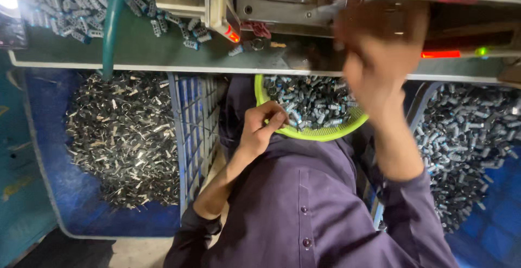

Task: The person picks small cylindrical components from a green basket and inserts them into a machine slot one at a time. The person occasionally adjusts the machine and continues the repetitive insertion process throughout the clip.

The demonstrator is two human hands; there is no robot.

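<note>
You are sitting at a green table whose near edge is running straight across the view, with a machine head and its two red lights sitting above the far side. A teal hose is dropping over the table's near edge at the left, and loose small cylindrical parts are lying in a heap toward the far left corner. Below the edge, two blue crates are flanking your lap: the left crate is holding a pile of thin dark metal clips, the right crate a pile of grey cylinders, too many to count. One yellow-green basket of the same small parts is resting on your lap, just under the table's near edge. Your left hand is pinching the basket's near rim, fingers curled closed on it. Your right hand is lifted in front of the machine, blurred; I cannot tell whether it is gripping anything.
</note>
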